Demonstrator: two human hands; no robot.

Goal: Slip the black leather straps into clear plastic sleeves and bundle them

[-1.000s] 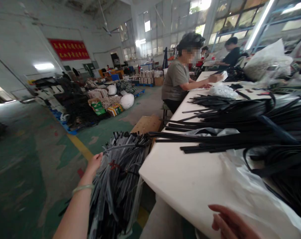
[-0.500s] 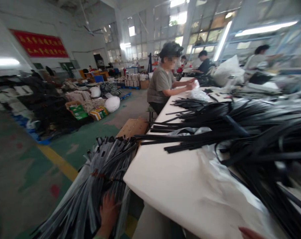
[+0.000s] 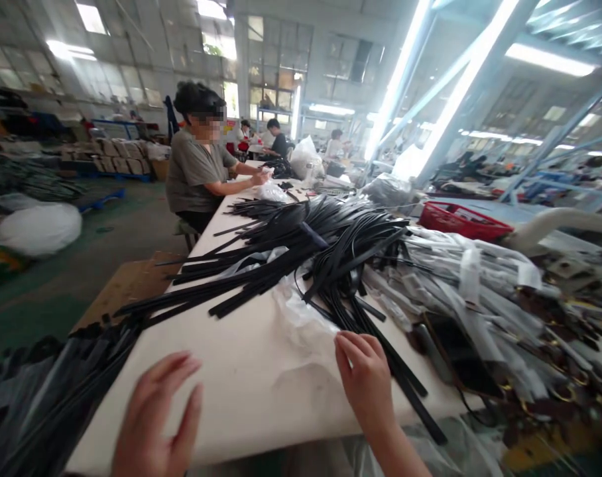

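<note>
While the left hand [image 3: 154,424] hovers spread and empty — wrist cut off — the right hand [image 3: 365,381] fingers clear plastic [image 3: 301,318].

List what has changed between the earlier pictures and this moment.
The left hand has left the wrapped bundle of strips beside the table and now hovers open over the white table. The right hand has come up onto the clear plastic bag, fingers on its edge. The view has swung right. The black strips lie as before, and the seated co-worker keeps working.
</note>
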